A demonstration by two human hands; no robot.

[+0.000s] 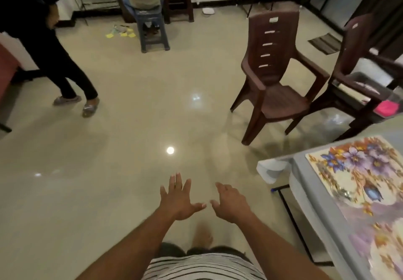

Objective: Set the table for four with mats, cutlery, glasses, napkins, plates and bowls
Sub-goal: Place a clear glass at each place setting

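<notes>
Hands hang empty to the left of the desk (pixel 305 183), left hand (pixel 177 199) spread flat and right hand (pixel 231 203) loosely open, so with only a floral mat (pixel 357 183) on the desk, fetching more settings seems next, calling for a turn toward wherever they are kept

Black-and-white striped shirt (pixel 202 266), dark shorts (pixel 172 250) below it, forearms bare, no sleeves, no watch or rings, barefoot (pixel 204 237).

A home living room: tiled floor (pixel 130 127), plastic armchairs (pixel 274 79), floral-matted table (pixel 305 183).
</notes>
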